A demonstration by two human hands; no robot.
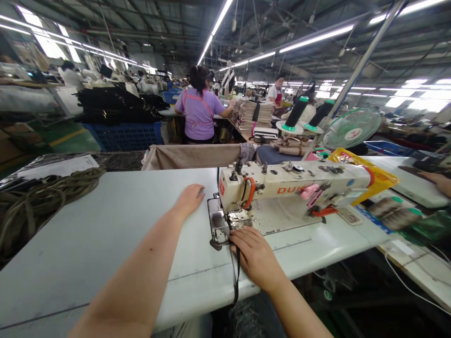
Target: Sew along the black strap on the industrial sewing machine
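Observation:
A white sewing machine (278, 188) with orange lettering stands on the pale table (134, 225). My right hand (253, 253) lies just in front of its presser foot (239, 218), fingers together and pressing on a narrow black strap (237, 277). From under those fingers, the strap hangs over the table's front edge; its other end runs to the needle area. My left hand (190, 199) rests on the tabletop, left of the metal needle plate (217, 220). Its fingers are curled in, and something small and grey shows at their tips, too small to name.
Olive straps (49, 202) lie heaped at the table's left end. A fabric-lined bin (193, 156) stands behind the table. Thread cones (296, 112) and a green fan (352, 129) rise behind the machine. A co-worker in purple (199, 112) sits ahead; another person's hand (437, 180) shows at right.

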